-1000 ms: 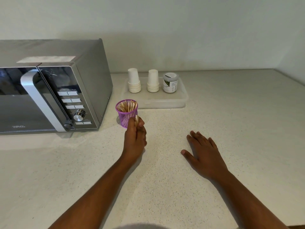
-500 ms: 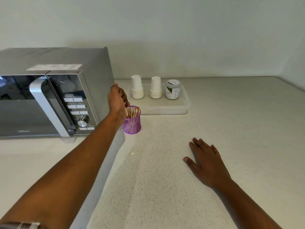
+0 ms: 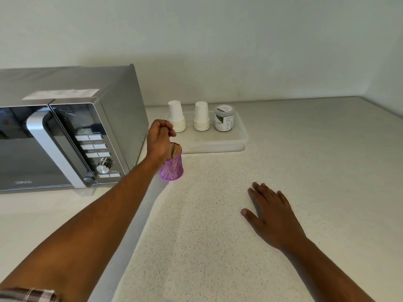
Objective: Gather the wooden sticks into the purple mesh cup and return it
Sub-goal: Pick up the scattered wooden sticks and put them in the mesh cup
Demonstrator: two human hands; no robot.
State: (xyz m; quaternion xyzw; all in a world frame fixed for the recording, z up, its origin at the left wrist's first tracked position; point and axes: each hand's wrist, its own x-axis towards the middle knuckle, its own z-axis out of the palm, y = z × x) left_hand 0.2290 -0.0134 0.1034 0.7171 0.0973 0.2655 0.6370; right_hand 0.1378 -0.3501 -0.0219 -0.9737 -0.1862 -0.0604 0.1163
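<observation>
Sticks (image 3: 175, 149) sit upright in the purple mesh cup (image 3: 171, 168), just right of the microwave (image 3: 65, 136). Left hand (image 3: 160, 140) is loosely curled above its rim, probably tidying; can't tell if it's pinching one. Right hand (image 3: 272, 214) lies flat, well right, bracing.

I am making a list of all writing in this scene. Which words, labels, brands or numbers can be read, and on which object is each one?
Nothing reads clearly.
Microwave door, lower left: a small brand mark, too blurred to read.
Microwave button panel: tiny captions, unreadable.
Jar label: small print beside a green picture, unreadable.
Strip of tape on the microwave: no writing visible.
</observation>
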